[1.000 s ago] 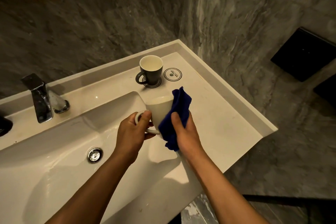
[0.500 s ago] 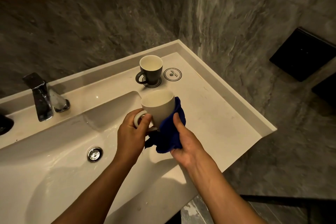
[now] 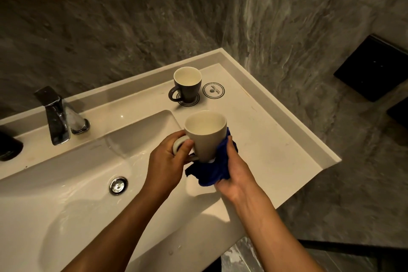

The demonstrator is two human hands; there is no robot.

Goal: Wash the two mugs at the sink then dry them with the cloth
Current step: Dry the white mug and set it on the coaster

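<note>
Drying: my left hand grips the white mug by its handle; right hand clasps the cloth. I'd wipe underneath thoroughly.

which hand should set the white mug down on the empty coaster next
Left, probably. The left hand already holds the white mug by its handle, upright. The right hand is full of blue cloth. The empty coaster lies beside the dark mug.
</note>
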